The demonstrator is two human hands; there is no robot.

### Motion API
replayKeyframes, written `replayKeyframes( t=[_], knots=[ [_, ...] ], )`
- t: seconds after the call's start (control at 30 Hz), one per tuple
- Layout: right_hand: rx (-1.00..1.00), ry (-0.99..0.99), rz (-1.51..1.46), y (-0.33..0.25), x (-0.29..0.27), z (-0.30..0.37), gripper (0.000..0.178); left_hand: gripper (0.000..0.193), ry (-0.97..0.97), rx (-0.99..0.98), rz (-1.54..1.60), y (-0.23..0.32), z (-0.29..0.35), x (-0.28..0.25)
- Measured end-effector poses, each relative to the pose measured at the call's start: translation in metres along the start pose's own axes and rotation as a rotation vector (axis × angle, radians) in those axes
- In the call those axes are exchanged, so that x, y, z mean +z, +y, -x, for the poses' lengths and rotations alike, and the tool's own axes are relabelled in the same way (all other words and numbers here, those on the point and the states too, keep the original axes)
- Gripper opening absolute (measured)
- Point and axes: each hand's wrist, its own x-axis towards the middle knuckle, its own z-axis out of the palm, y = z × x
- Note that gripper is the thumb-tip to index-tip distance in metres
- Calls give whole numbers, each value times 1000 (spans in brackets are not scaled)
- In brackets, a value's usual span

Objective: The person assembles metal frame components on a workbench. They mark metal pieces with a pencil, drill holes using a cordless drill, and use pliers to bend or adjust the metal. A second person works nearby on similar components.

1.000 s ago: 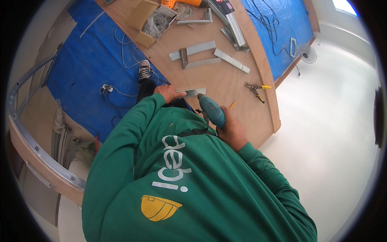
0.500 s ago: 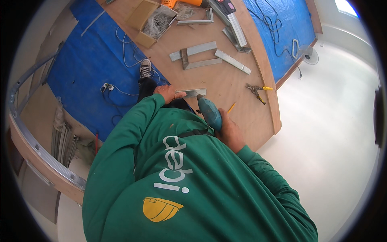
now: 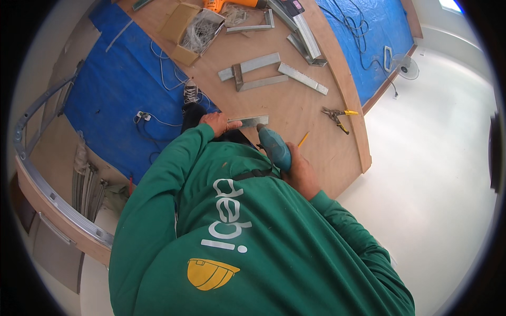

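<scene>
My left hand (image 3: 215,124) grips one end of a short metal profile (image 3: 254,121) at the near edge of the plywood board (image 3: 311,152). A teal power drill (image 3: 274,148) is in my right hand (image 3: 301,173), its fingers wrapped round the body. The drill's nose meets or nearly meets the near side of the profile; whether it touches I cannot tell. Just right of the drill lies a pencil (image 3: 303,139). Farther right rest yellow-handled snips (image 3: 338,118).
Several cut metal profiles (image 3: 304,79) lie across the board beyond my hands. A cardboard box (image 3: 178,26) of small metal pieces stands at the far left, near an orange tool (image 3: 232,4). Blue sheeting (image 3: 116,89) with cables flanks the board. A fan (image 3: 406,67) stands at right.
The view has shifted slightly. Both hands keep their hold on the profile and the drill, with nearly no motion.
</scene>
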Motion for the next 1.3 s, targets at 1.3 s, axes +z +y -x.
replayKeyframes(
  t=[1.3],
  knots=[
    [42,-74,-26,9,-10,-6,67,102,-44,-57,-6,0,-3,2]
  ],
)
